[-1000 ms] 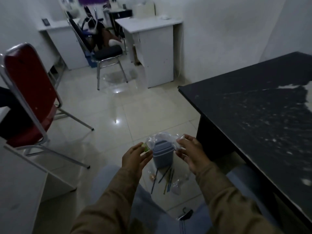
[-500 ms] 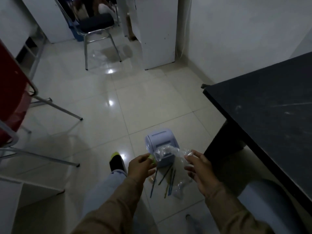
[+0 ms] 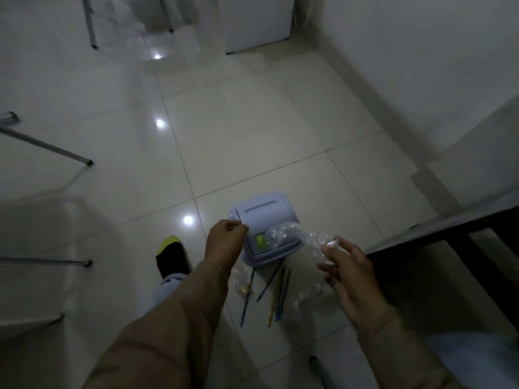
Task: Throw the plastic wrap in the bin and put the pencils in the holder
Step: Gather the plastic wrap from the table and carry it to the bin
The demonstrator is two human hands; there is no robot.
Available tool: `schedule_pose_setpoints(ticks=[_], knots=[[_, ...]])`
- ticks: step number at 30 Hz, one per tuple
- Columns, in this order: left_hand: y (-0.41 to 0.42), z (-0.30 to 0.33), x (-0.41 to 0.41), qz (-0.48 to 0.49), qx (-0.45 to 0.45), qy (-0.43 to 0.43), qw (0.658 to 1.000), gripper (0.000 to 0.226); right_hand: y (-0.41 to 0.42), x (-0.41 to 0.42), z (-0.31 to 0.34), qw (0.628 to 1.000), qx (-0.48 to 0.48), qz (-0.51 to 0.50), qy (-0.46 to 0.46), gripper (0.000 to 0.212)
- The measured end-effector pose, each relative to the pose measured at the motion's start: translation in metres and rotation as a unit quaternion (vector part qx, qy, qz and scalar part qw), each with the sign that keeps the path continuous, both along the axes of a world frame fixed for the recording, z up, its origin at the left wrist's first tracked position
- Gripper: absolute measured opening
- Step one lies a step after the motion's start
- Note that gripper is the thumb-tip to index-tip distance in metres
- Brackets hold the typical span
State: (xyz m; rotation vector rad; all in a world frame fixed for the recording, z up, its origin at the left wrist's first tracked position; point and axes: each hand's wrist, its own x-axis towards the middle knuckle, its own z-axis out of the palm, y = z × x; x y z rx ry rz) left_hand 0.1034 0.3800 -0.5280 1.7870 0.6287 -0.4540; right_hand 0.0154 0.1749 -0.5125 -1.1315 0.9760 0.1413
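A small lavender bin (image 3: 261, 211) with a swing lid stands on the tiled floor in front of me. A green object (image 3: 260, 240) lies in its front opening. My left hand (image 3: 226, 240) is curled into a fist against the bin's left edge. My right hand (image 3: 346, 272) pinches a crumpled clear plastic wrap (image 3: 295, 234), which stretches left over the bin's front. Several pencils (image 3: 276, 290) lie on the floor just in front of the bin, between my arms. More clear wrap (image 3: 241, 282) lies beside the pencils.
A black desk (image 3: 449, 234) stands close on the right, its leg near my right hand. Metal chair legs (image 3: 56, 153) reach in from the left. My foot in a black sock with a yellow toe (image 3: 172, 256) rests left of the bin. A white cabinet (image 3: 258, 21) stands far back.
My view has tilted down to the floor. The green object has left my left hand and lies in the bin's opening. My right hand has pulled the wrap out to the right.
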Motion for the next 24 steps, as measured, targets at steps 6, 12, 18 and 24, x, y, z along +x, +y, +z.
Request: schedule_pose_setpoints(ticks=[6, 12, 18, 24], knots=[[-0.001, -0.018, 0.041, 0.030, -0.050, 0.010, 0.998, 0.048, -0.003, 0.000, -0.023, 1.000, -0.026, -0.014, 0.002, 0.047], [-0.018, -0.033, 0.054, 0.009, -0.084, 0.039, 0.996, 0.062, -0.005, 0.001, -0.027, 0.999, -0.047, -0.023, -0.009, 0.046], [-0.024, -0.031, 0.066, -0.009, -0.067, 0.042, 0.997, 0.075, 0.004, 0.001, -0.026, 0.998, -0.055, -0.025, -0.016, 0.049], [-0.020, -0.033, 0.068, -0.003, -0.069, 0.029, 0.997, 0.076, 0.005, 0.000, -0.025, 0.997, -0.069, -0.014, -0.009, 0.051]])
